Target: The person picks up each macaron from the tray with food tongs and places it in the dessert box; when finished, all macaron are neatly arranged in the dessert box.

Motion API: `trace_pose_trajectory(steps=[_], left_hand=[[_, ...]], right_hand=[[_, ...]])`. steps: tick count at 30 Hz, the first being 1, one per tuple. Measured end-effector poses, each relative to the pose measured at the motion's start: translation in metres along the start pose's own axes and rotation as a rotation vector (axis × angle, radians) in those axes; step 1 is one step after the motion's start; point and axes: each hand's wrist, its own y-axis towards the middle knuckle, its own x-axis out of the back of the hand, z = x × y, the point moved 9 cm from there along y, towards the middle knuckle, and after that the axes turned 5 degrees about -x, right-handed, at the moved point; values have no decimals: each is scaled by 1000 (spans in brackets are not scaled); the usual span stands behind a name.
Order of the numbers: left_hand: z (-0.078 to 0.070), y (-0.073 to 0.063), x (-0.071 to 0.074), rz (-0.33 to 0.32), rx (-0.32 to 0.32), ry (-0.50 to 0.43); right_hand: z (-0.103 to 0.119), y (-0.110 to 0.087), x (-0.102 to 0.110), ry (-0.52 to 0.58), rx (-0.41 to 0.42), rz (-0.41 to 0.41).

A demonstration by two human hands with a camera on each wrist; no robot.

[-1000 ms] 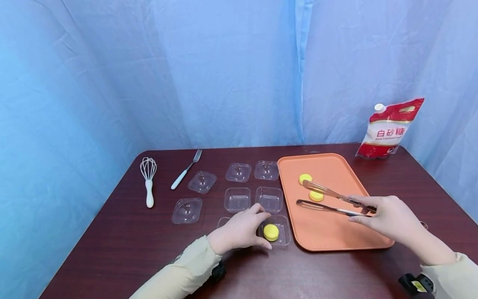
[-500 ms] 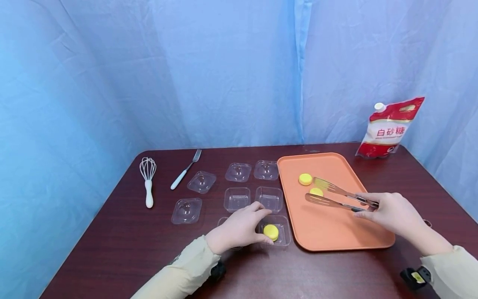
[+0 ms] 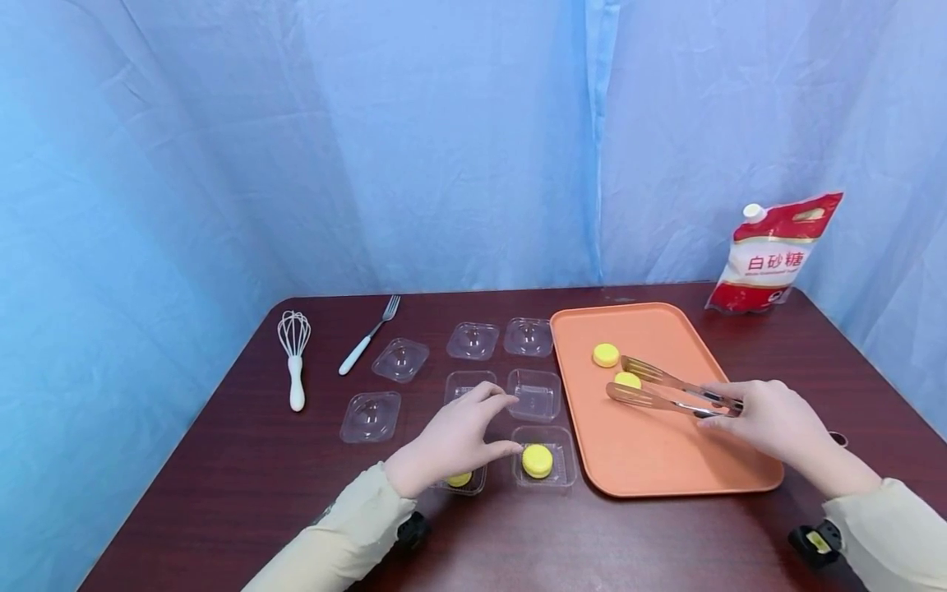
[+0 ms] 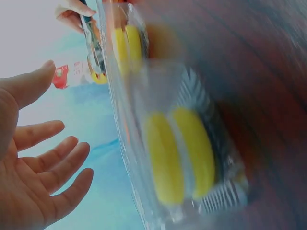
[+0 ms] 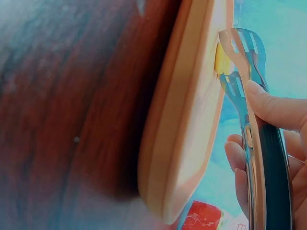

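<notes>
In the head view my right hand (image 3: 777,427) grips metal tongs (image 3: 666,404) over the orange tray (image 3: 681,469). The tongs' spread tips stand on either side of a yellow macaron (image 3: 628,380); contact cannot be told. Another macaron (image 3: 606,355) lies just behind it on the tray. My left hand (image 3: 455,436) holds nothing, its fingers spread above the clear plastic boxes. A macaron (image 3: 537,461) sits in the front right box (image 3: 565,473). Partly hidden beneath my left hand, the front left box holds a macaron (image 4: 180,155), seen close in the left wrist view.
Behind these are two more clear boxes, one of them the back right box (image 3: 534,396). Several clear lids, such as the near lid (image 3: 371,417), lie beyond and to the left. A whisk (image 3: 295,362), a fork (image 3: 370,335) and a sugar pouch (image 3: 765,255) stand farther out.
My left hand has moved left, away from the front right box, uncovering the front left macaron. The tongs have shifted right and drawn closer around the nearer macaron on the tray.
</notes>
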Motion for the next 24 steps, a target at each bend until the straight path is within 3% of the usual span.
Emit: trace_pose_trajectory(steps=[9, 17, 24], left_hand=[[19, -5, 19, -34, 19, 15], [50, -10, 30, -54, 118, 18], [66, -12, 34, -37, 156, 41]], right_hand=[[4, -1, 4, -22, 31, -47], [4, -3, 3, -15, 12, -33], [3, -6, 2, -25, -6, -27]])
